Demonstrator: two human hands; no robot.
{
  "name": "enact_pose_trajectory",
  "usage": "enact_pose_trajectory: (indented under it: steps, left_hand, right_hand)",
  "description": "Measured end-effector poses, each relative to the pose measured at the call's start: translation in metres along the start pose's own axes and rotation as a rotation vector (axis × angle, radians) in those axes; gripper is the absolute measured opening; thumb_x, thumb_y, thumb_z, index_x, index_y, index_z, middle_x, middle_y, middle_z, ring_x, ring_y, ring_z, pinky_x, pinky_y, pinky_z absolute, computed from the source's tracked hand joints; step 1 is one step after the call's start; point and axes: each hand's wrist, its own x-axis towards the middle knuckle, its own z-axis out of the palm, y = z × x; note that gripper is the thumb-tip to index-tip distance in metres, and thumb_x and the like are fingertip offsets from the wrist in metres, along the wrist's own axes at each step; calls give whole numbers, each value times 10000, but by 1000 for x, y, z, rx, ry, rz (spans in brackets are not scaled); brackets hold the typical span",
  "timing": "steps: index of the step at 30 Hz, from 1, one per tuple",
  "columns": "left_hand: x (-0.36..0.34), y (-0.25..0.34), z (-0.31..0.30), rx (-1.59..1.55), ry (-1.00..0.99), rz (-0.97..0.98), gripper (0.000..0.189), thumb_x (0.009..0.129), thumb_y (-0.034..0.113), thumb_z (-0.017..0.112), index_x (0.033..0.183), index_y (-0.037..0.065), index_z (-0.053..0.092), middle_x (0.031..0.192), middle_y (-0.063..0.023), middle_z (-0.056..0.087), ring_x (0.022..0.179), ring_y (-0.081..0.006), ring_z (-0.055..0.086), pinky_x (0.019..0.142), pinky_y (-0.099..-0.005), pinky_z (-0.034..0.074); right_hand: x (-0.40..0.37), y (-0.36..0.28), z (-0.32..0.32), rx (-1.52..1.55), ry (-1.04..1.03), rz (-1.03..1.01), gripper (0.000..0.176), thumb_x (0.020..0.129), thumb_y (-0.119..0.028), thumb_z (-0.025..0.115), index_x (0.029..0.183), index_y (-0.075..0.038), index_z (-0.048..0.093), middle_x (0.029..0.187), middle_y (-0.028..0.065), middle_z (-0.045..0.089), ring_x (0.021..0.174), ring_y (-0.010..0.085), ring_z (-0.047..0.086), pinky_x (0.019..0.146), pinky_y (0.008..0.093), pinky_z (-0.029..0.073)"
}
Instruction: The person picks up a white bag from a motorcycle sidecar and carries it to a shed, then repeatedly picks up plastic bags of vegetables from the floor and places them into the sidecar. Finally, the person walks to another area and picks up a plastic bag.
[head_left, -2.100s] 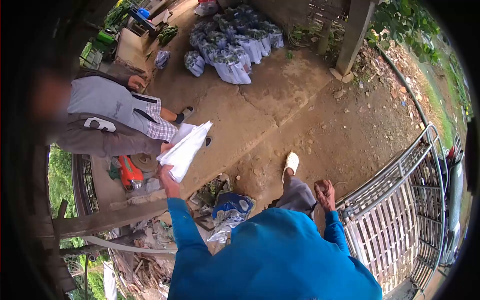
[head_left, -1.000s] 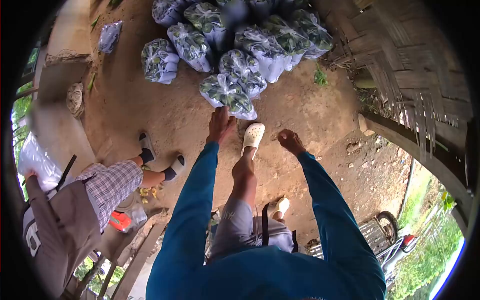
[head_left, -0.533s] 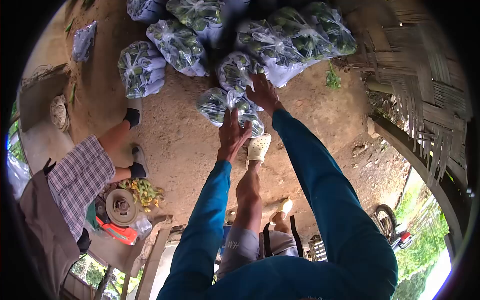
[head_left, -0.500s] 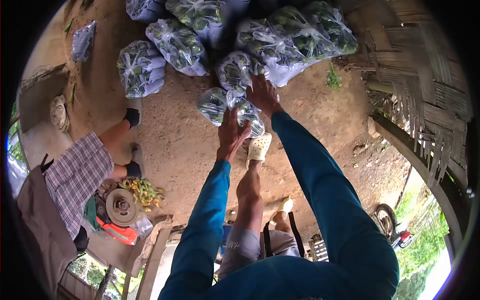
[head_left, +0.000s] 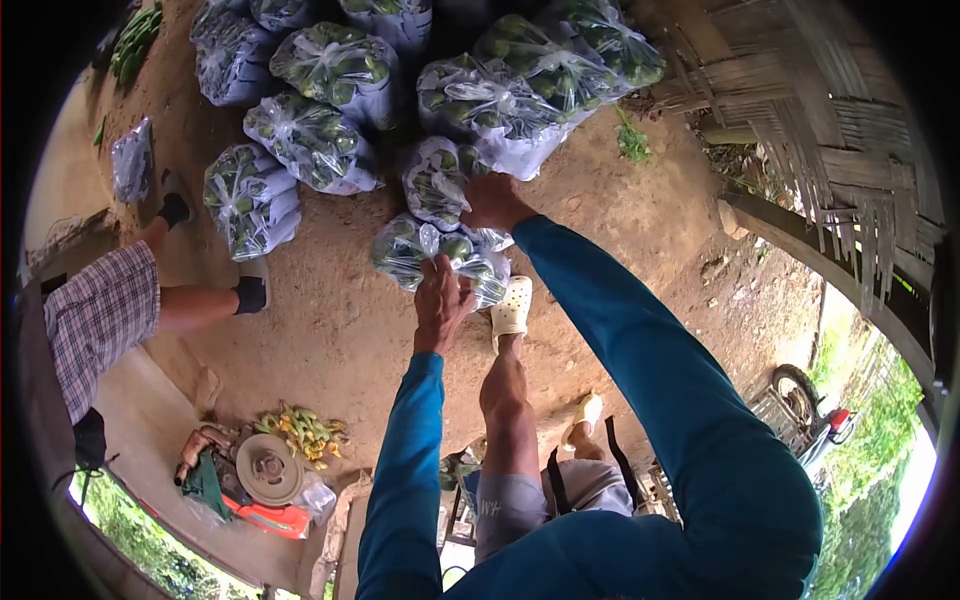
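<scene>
Two clear plastic bags of green produce rest on the dirt floor before me, one behind the other. My left hand closes on the gathered top of the nearer bag, beside my clog. Against the right side of the farther bag, my right hand is curled with its fingers bent in on the plastic. Its fingertips are partly hidden. Whitish paper-like lining shows inside the larger bag just beyond that hand. The exact kind of produce is hard to make out through the plastic.
Several more filled bags stand ahead and left. A person in plaid shorts walks at the left. Yellowish fruit and an orange chainsaw-like tool lie lower left. A woven bamboo wall borders the right; a motorbike stands outside.
The view has shifted, so the bags appear lower and further left. My right hand has moved from the farther bag's top to its right side. The other person has stepped forward.
</scene>
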Motion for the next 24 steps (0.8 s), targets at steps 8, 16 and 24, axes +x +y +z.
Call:
enact_pose_trajectory:
  steps: [8,16,24]
  left_hand:
    - [-31,-33,4,-107,-184,80,210,721,175,619,796,18,501,746,-225,570,724,-442,543,627,-498,416]
    - [-41,-82,25,-140,-395,232,308,706,256,542,642,-41,487,614,-241,471,590,-387,466,571,-467,343]
    - [-2,-38,22,-414,-568,-289,219,723,290,508,774,81,467,851,-58,456,680,-243,444,542,-424,355]
  right_hand:
    - [-82,19,34,166,-60,-99,470,636,-478,614,735,-21,661,679,176,608,660,355,616,585,462,500]
    - [-289,12,24,304,48,218,463,618,-474,603,690,-20,667,646,148,616,643,330,616,607,428,510]
    - [-611,-27,23,519,425,724,485,706,-478,648,605,-15,547,638,139,563,637,308,533,554,409,425]
